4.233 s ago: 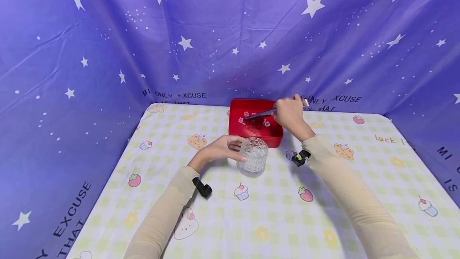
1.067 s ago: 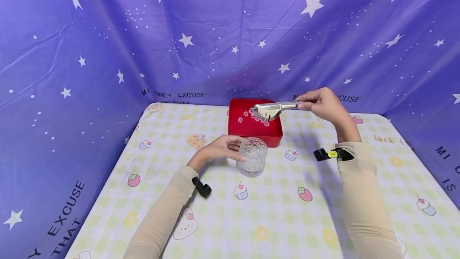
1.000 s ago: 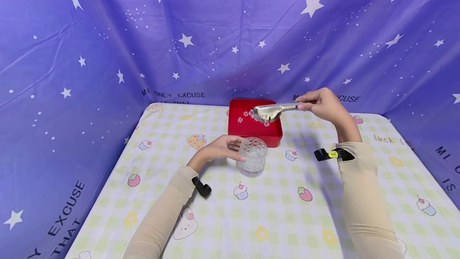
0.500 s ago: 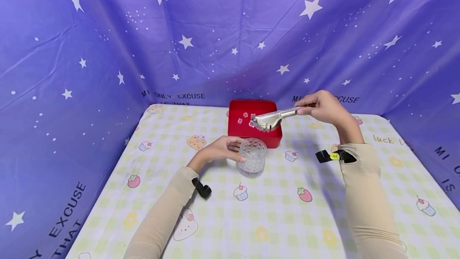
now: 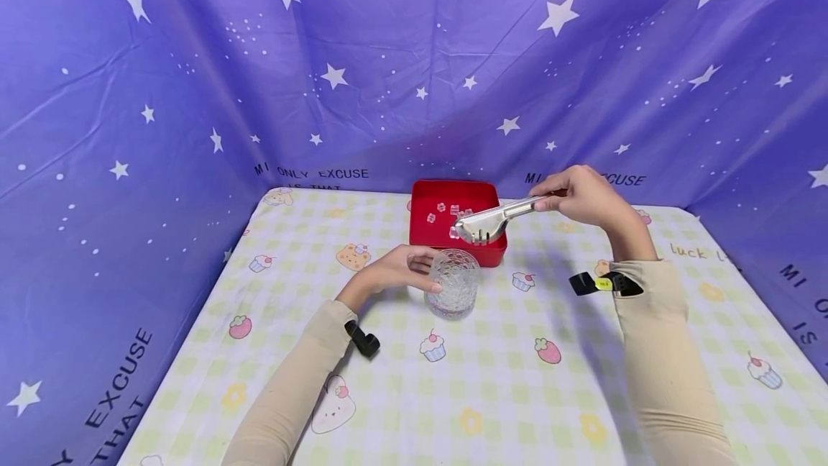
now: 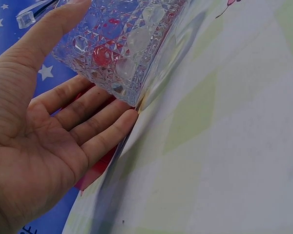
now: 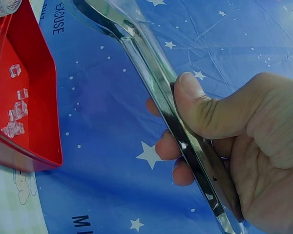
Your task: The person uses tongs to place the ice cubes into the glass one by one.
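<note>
A clear textured glass point(image 5: 455, 290) stands on the table, with my left hand point(image 5: 396, 268) holding it from the left, thumb at the near side. In the left wrist view its fingers point(image 6: 95, 114) reach behind the glass. My right hand point(image 5: 581, 196) grips metal tongs point(image 5: 494, 221) by the handle, above the near part of the red box point(image 5: 491, 256). At the tongs' tip a small clear cube point(image 6: 25, 19) shows in the left wrist view. Several more clear cubes point(image 7: 19, 109) lie in the box.
A checked tablecloth point(image 5: 511, 394) with printed cakes and strawberries covers the table. Starry blue-purple cloth point(image 5: 414, 92) hangs behind and along both sides. The red box stands right behind the glass, close to the back edge.
The tongs rose out of the red box as my right hand went right, then turned flat side to view. Lately they have come slightly nearer the glass. My left hand stays on the glass.
</note>
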A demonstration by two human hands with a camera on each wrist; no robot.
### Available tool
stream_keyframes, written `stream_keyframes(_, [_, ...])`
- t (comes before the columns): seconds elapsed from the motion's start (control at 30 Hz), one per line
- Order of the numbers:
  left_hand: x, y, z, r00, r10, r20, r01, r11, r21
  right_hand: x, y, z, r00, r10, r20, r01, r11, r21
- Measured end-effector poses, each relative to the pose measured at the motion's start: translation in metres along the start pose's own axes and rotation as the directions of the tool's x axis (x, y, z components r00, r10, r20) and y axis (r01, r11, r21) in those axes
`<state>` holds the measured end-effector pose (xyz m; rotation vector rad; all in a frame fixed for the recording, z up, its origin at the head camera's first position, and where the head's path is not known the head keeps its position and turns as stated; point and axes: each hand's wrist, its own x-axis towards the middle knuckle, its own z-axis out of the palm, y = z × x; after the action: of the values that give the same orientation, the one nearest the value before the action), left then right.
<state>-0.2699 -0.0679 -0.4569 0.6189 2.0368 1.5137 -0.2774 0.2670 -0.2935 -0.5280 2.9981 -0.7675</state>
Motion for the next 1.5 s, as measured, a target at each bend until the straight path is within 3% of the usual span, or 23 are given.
stream_keyframes(0.53, [0.0001,-0.003,-0.0003,1.0,0.015,0.005,-0.015,1.0,-0.004,0.0016,0.0038,0.0076,0.999,-0.045,0.023,0.047,0.997,-0.056])
stream_keyframes(1.17, [0.0024,-0.0016,-0.0019,0.999,0.036,0.01,-0.036,0.999,-0.003,0.0028,0.0008,0.0079,1.0,-0.019,0.023,0.02,0.999,-0.045])
stream_keyframes(1.5, [0.0008,0.0,-0.0002,1.0,-0.005,0.003,0.005,1.0,0.014,0.0013,0.0038,0.0095,1.0,0.001,-0.017,-0.002,0.998,-0.061])
